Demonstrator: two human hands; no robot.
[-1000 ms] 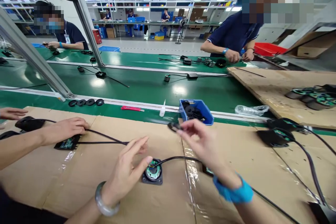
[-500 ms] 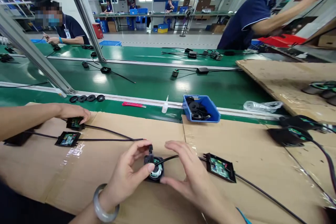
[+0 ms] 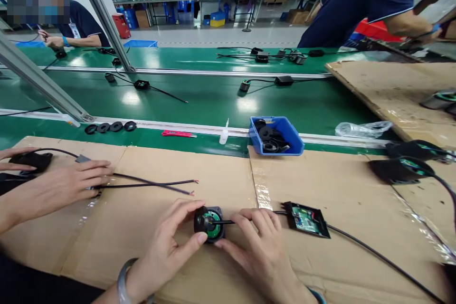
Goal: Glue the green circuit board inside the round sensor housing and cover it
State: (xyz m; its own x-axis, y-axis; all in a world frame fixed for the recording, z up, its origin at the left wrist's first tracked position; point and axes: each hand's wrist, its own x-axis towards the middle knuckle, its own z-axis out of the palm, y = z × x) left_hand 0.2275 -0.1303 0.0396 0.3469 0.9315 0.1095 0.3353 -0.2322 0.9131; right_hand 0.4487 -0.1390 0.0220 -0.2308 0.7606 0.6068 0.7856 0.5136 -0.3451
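Note:
A small black square housing with a green round board inside lies on the cardboard mat in front of me. My left hand pinches its left side with thumb and fingers. My right hand presses on its right side, where a black cable leaves it. The cable runs past an open black box with a green circuit board.
A co-worker's hands rest at the left on cables with bare ends. Beyond the mat are a blue bin of black rings, a white glue bottle, a red cutter and the green conveyor. More black housings lie at right.
Both my hands have lowered onto the housing and pressed a black ring part down into it. The co-worker's hand at left moved over the cables, whose bare ends now show.

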